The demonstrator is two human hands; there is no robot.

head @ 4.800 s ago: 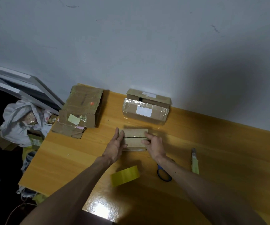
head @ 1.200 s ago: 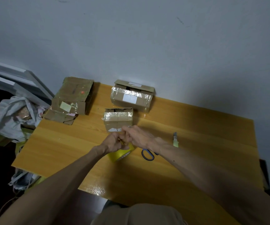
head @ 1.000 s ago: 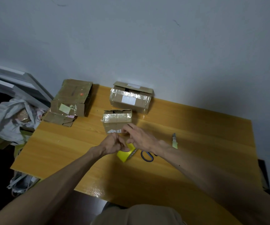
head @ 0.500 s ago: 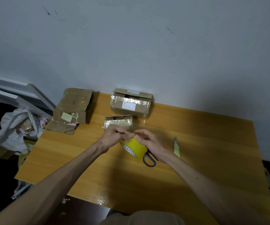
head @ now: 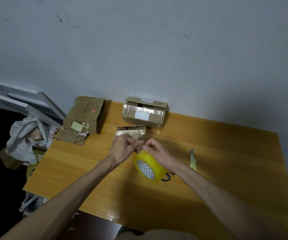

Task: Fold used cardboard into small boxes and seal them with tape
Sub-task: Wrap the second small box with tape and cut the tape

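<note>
Our left hand (head: 122, 149) and right hand (head: 158, 153) meet, fingertips curled, pinching the top rim of the yellow tape roll (head: 148, 168). We cannot resolve the free end. The small box (head: 131, 133) lies just beyond the fingers, long axis crosswise, nearer the left hand. Room to draw tape lies right of the fingers, before the utility knife (head: 193, 161).

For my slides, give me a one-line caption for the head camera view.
Left hand and right hand pinch the tape roll over the table, small box just behind.
</note>
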